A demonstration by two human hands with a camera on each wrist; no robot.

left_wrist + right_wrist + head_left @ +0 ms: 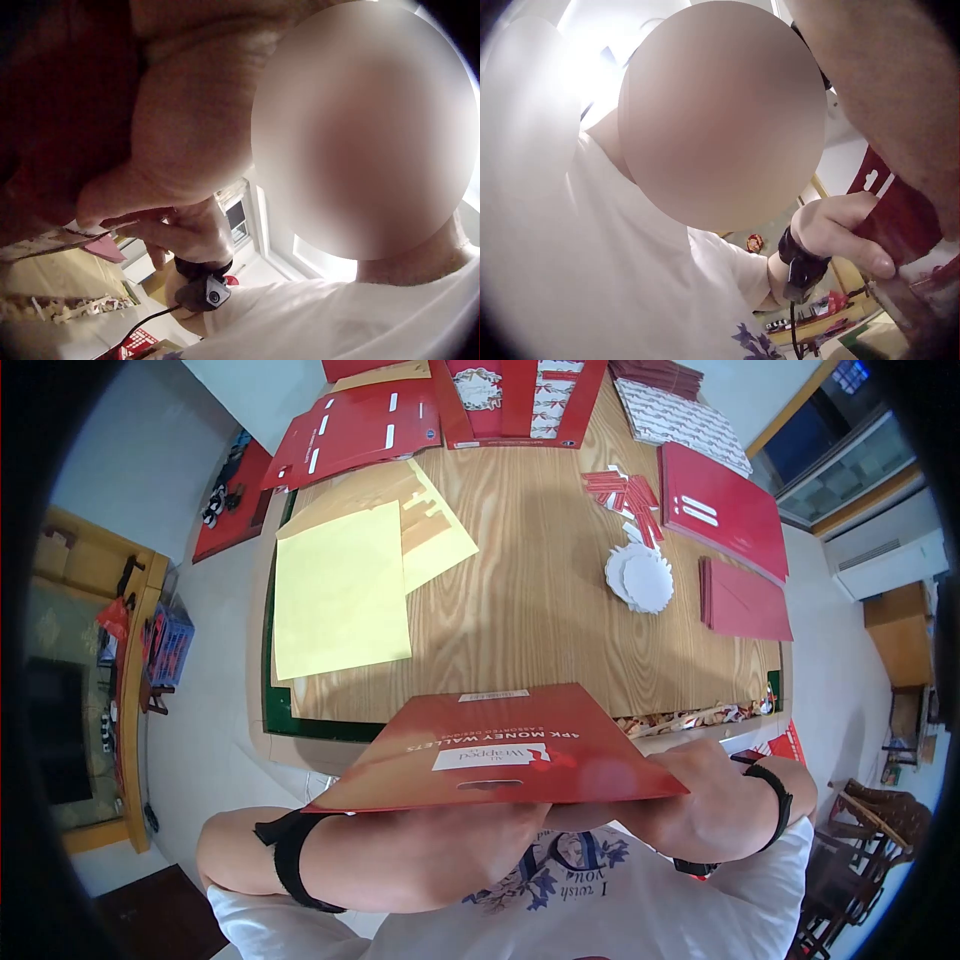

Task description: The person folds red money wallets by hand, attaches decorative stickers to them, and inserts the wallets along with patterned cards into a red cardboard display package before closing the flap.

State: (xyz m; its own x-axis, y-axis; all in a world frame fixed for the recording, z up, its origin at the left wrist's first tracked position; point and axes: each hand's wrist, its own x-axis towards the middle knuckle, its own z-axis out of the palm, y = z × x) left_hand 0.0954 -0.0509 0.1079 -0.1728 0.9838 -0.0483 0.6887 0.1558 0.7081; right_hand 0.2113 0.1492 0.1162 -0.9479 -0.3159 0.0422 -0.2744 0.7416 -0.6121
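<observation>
A red cardboard pack (520, 745), printed "4PK Money Wallets" with a hang slot, is tilted up in front of the shirt. In the head view it covers the fingers of both hands. My left hand (836, 229), seen in the right wrist view, grips the side of the pack with its thumb flat over the red board. From the left wrist view, my right hand (196, 236) has its bent fingers at the pack's lower edge, where a pale patterned layer shows. Both wrists wear black straps.
Yellow sheets (340, 590) lie on the wooden table's left, with flat red cardboard (365, 425) behind. A red display box (520, 405) stands at the back. At right are white scalloped tags (645, 582), red-and-white strips (630, 500), patterned sheets (685, 425), a red folder (725, 510) and dark red envelopes (748, 600).
</observation>
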